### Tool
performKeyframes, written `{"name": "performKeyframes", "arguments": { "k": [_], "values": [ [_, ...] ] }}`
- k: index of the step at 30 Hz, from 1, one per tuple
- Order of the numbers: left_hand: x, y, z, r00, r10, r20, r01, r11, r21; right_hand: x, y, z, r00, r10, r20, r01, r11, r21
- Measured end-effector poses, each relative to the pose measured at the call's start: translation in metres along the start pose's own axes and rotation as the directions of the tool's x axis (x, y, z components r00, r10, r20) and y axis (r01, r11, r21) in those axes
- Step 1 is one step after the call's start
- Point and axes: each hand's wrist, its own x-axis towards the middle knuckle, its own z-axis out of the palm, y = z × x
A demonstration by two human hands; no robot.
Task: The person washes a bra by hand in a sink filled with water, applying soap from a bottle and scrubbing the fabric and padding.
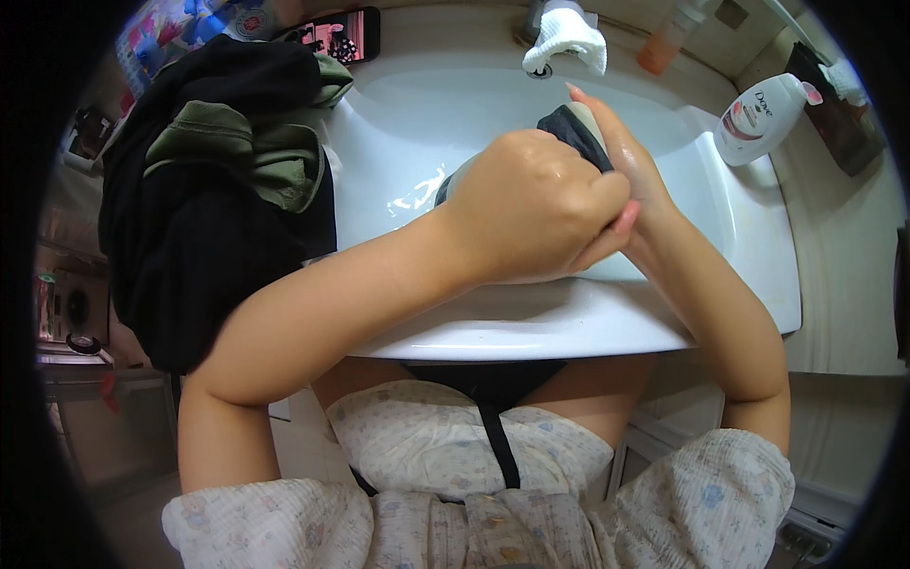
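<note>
Over the white sink, my left hand is closed on a wet dark and light grey cloth. My right hand is pressed against the same cloth from the right, its palm partly in view and its thumb pointing up. Both hands touch each other. Part of the cloth shows between them, and more grey fabric hangs beneath my left wrist, mostly hidden. Shallow water glints in the basin beside it.
Black and olive clothes are heaped over the sink's left rim. A smartphone lies behind them. A white cloth covers the faucet. A Dove bottle stands on the right rim, an orange bottle at the back.
</note>
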Motion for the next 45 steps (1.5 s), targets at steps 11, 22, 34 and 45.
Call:
{"name": "performKeyframes", "arguments": {
  "k": [11, 22, 34, 45],
  "values": [
    [0.005, -0.039, -0.002, 0.953, -0.26, -0.155, 0.252, 0.965, -0.071, -0.012, -0.009, 0.007, 0.986, -0.138, 0.091, 0.122, 0.98, 0.159],
    [0.006, 0.006, 0.001, 0.989, 0.07, -0.127, -0.077, 0.996, -0.048, -0.009, -0.007, 0.004, 1.0, -0.027, -0.01, 0.028, 0.997, 0.066],
    [0.004, -0.034, 0.002, 0.89, -0.438, -0.131, 0.425, 0.898, -0.115, -0.015, -0.005, 0.011, 0.994, -0.083, 0.071, 0.076, 0.993, 0.087],
    [0.002, 0.007, -0.004, 0.997, 0.075, -0.034, -0.077, 0.996, -0.046, -0.009, 0.002, 0.001, 1.0, -0.007, -0.027, 0.007, 1.0, -0.007]
  ]
}}
